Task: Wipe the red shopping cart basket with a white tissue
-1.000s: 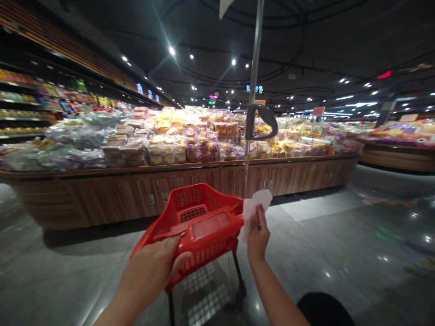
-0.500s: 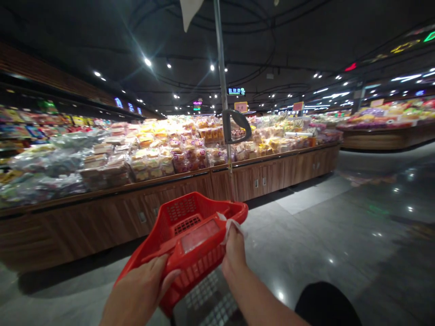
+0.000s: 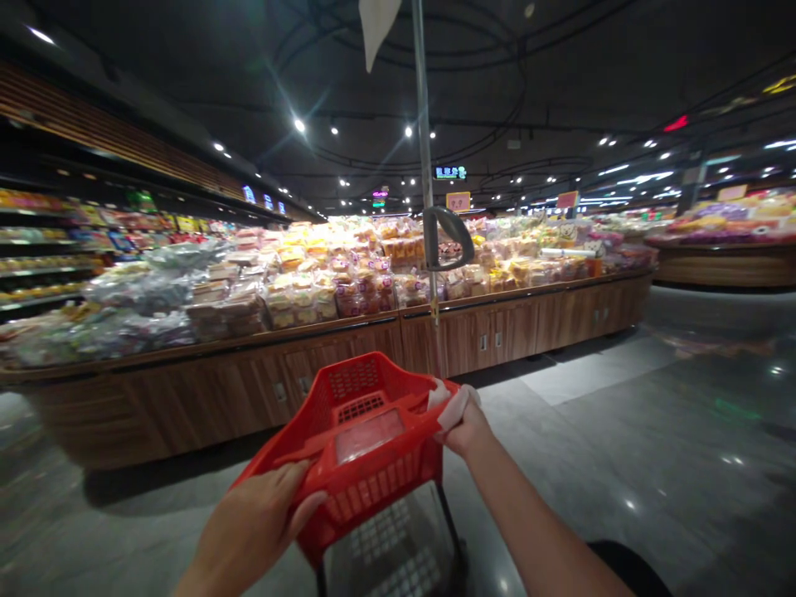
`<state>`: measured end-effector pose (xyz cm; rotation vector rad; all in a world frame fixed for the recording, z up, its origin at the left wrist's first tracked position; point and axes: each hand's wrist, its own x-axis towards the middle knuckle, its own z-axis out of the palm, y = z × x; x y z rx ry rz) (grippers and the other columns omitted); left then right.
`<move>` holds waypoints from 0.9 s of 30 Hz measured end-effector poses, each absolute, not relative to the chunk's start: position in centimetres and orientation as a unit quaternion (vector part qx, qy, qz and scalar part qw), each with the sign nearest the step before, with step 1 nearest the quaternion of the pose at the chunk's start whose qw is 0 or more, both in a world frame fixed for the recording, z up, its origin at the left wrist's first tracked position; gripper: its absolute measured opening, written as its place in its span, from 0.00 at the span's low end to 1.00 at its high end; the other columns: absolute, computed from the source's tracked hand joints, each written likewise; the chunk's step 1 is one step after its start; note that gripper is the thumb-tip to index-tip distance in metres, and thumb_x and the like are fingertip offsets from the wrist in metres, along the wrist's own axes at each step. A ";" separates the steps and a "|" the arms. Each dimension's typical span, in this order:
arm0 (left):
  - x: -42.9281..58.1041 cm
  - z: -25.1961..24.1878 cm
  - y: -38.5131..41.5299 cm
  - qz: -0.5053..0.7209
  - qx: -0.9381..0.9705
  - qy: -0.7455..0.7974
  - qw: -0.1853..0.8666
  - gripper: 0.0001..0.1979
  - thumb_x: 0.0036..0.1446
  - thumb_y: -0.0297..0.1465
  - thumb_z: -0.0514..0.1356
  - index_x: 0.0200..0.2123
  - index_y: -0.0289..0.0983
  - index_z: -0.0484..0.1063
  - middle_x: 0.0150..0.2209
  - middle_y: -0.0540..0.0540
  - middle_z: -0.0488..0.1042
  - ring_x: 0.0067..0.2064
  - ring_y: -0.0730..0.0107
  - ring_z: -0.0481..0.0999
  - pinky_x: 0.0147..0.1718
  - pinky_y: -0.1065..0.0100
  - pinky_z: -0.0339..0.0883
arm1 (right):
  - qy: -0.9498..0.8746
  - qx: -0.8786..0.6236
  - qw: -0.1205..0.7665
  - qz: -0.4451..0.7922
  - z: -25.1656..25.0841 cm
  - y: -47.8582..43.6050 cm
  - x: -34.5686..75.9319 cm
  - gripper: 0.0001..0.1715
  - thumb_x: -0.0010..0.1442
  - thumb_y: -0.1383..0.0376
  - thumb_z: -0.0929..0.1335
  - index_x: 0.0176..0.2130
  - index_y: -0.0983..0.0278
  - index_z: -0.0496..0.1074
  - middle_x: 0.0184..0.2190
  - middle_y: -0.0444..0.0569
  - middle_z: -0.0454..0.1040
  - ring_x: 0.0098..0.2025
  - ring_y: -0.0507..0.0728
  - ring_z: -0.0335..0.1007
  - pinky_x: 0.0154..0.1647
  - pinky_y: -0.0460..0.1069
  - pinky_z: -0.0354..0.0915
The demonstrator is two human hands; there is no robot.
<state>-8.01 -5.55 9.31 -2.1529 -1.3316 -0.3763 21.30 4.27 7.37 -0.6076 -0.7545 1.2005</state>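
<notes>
A red plastic shopping cart [image 3: 376, 485] with slotted sides and dark legs stands in front of me. My left hand [image 3: 261, 502] is wrapped over the near left part of its rim, thumb along the near wall. At the right corner of that rim, my right hand [image 3: 463, 423] is closed around a crumpled white tissue [image 3: 453, 408], which presses against the red plastic. A clear panel [image 3: 370, 437] is set in the handle area between my hands. Inside the basket, the part I can see shows a bare red grid.
Beyond the cart runs a long wooden display counter [image 3: 348, 348] piled with bagged food [image 3: 298, 286]. A thin upright pole [image 3: 423, 108] carries a grey D-shaped loop [image 3: 460, 240]. Stocked shelves [image 3: 43, 265] line the left; another display [image 3: 715, 261] stands right, across shiny grey floor.
My right hand and the tissue have shifted outward to the right corner of the rim. The view has turned slightly left, and more of the cart's legs shows. My left hand keeps its grip.
</notes>
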 end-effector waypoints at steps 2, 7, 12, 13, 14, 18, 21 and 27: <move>-8.5 9.3 -5.4 -0.140 -0.810 -0.501 0.271 0.23 0.56 0.49 0.50 0.42 0.40 0.73 0.39 0.46 0.79 0.37 0.62 0.79 0.34 0.66 0.71 | -0.321 -0.259 0.683 0.603 7.7 4.2 21.5 0.14 0.51 0.57 0.62 0.23 0.64 0.66 0.20 0.51 0.73 0.26 0.60 0.73 0.31 0.58 0.70; -9.3 9.5 -4.8 -0.162 -0.800 -0.527 0.236 0.21 0.57 0.47 0.51 0.44 0.41 0.72 0.44 0.48 0.78 0.44 0.61 0.76 0.43 0.62 0.67 | -0.279 -0.236 0.625 0.690 6.3 3.3 21.3 0.12 0.52 0.58 0.64 0.26 0.64 0.67 0.21 0.47 0.74 0.26 0.57 0.72 0.33 0.54 0.69; -8.4 10.5 -4.8 -0.228 -0.731 -0.586 0.266 0.19 0.59 0.42 0.49 0.43 0.38 0.71 0.47 0.41 0.75 0.48 0.53 0.72 0.51 0.47 0.57 | -0.452 -0.459 0.588 0.489 3.8 2.6 25.9 0.14 0.51 0.56 0.66 0.30 0.66 0.70 0.25 0.51 0.75 0.26 0.60 0.71 0.27 0.52 0.66; -7.7 10.6 -5.1 -0.258 -0.713 -0.588 0.283 0.19 0.59 0.41 0.50 0.44 0.37 0.71 0.47 0.39 0.74 0.49 0.52 0.72 0.52 0.46 0.56 | -0.465 -0.486 0.596 0.439 3.8 2.7 27.2 0.13 0.48 0.58 0.68 0.32 0.65 0.70 0.24 0.49 0.74 0.27 0.60 0.71 0.28 0.52 0.65; -6.7 10.6 -5.4 -0.290 -0.701 -0.580 0.298 0.18 0.58 0.41 0.50 0.44 0.36 0.70 0.47 0.39 0.74 0.49 0.53 0.72 0.53 0.46 0.55 | -0.481 -0.514 0.614 0.358 4.0 2.8 28.2 0.14 0.46 0.60 0.69 0.35 0.64 0.70 0.26 0.48 0.74 0.28 0.59 0.70 0.30 0.52 0.65; -0.3 10.0 -6.6 -0.355 -0.745 -0.481 0.295 0.13 0.58 0.36 0.52 0.43 0.38 0.70 0.45 0.43 0.75 0.48 0.61 0.72 0.58 0.51 0.50 | -0.588 -0.488 0.641 0.072 6.2 3.4 28.9 0.12 0.46 0.67 0.65 0.34 0.61 0.72 0.36 0.49 0.73 0.40 0.59 0.69 0.43 0.53 0.63; 5.1 9.0 -6.4 -0.352 -0.786 -0.441 0.253 0.15 0.59 0.34 0.52 0.47 0.39 0.70 0.48 0.45 0.75 0.50 0.62 0.71 0.59 0.52 0.47 | -0.706 -0.390 0.578 0.127 7.6 2.2 26.7 0.15 0.50 0.70 0.61 0.30 0.61 0.76 0.36 0.49 0.75 0.41 0.57 0.69 0.45 0.52 0.63; 7.9 7.8 -5.3 -0.320 -0.768 -0.511 0.217 0.15 0.60 0.36 0.52 0.47 0.38 0.71 0.45 0.43 0.76 0.51 0.57 0.70 0.58 0.47 0.45 | -0.810 -0.322 0.466 0.152 7.9 -0.7 25.3 0.20 0.64 0.63 0.57 0.41 0.56 0.76 0.38 0.44 0.77 0.44 0.55 0.68 0.50 0.53 0.58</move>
